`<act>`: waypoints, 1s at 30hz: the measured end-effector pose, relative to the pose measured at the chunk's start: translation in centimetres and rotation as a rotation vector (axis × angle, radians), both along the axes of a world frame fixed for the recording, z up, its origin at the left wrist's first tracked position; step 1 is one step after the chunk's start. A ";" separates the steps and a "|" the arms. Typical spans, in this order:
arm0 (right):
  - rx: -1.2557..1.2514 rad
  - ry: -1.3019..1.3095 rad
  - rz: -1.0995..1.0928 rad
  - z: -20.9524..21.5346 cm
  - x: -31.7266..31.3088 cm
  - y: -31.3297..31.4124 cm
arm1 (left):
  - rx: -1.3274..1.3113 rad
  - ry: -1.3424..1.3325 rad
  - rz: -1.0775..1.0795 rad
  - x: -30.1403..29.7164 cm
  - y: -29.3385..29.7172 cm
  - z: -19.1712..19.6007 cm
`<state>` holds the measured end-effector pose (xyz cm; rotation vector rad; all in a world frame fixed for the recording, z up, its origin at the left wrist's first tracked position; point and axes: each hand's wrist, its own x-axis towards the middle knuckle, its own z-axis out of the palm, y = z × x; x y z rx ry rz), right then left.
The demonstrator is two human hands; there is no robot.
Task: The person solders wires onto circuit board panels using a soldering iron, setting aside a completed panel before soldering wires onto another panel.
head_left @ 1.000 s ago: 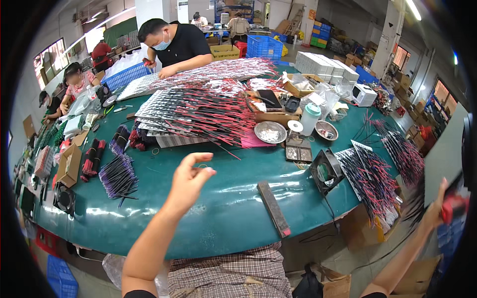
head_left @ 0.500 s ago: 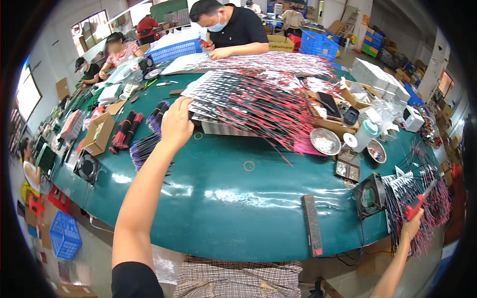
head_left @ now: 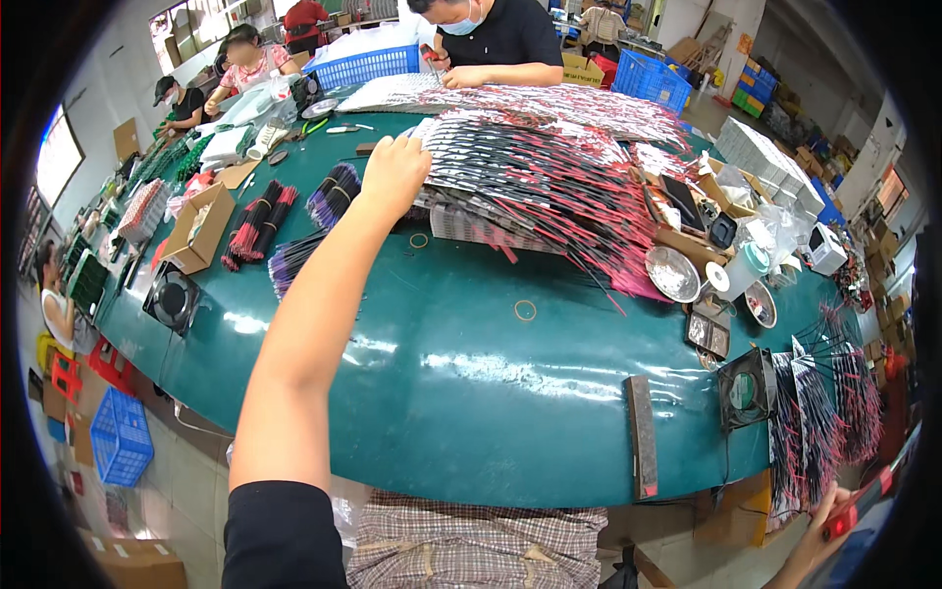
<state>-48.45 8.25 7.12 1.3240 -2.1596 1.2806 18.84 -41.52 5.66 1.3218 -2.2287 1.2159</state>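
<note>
My left hand [head_left: 397,175] reaches across the green table with its fingers closed on the left edge of a wired board sheet, the top one of a broad pile [head_left: 535,172]. White strips with black and red wires fanning to the right make up this pile. Far at the lower right, off the table's edge, my right hand [head_left: 822,525] grips a red-handled soldering iron [head_left: 840,522]; its tip is hard to make out near the dark rim. More wired strips [head_left: 810,432] hang over the table's right edge, just above that hand.
A black fan [head_left: 746,390] and a dark metal bar [head_left: 641,437] stand at the front right. Metal bowls [head_left: 673,274] and an open box lie beyond. Wire bundles [head_left: 260,226], a carton [head_left: 200,234] and another fan [head_left: 172,298] are at left. A co-worker [head_left: 500,44] works opposite.
My right hand has moved down and outward with the soldering iron, away from the hanging strips. My left hand stays at the pile's left edge. The view has shifted slightly.
</note>
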 end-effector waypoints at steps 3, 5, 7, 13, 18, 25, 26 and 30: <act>0.138 -0.034 -0.162 2.4 10.8 -0.8 | -0.049 -0.004 -0.158 -0.4 1.9 1.2; 0.065 -0.081 0.074 -1.1 10.6 -1.5 | -0.022 0.035 -0.159 -1.6 5.5 3.0; 0.085 -0.382 0.103 -2.7 14.7 -4.1 | -0.121 0.150 -0.386 -2.6 8.2 3.9; 0.162 -0.165 0.302 -7.5 20.7 -11.3 | -0.055 0.151 -0.469 -5.0 21.9 4.0; 0.334 -0.011 0.287 -10.7 23.4 -14.0 | 0.133 0.300 -0.510 -3.6 31.9 0.4; 0.377 0.105 0.306 -13.3 24.0 -15.2 | 0.499 0.380 -0.412 -1.4 42.4 -8.8; 0.352 0.114 0.300 -13.5 23.7 -15.5 | 0.569 0.401 -0.390 -1.2 43.0 -9.4; 0.347 0.064 0.216 -13.2 22.4 -14.6 | 0.666 0.431 -0.291 -1.2 43.5 -11.1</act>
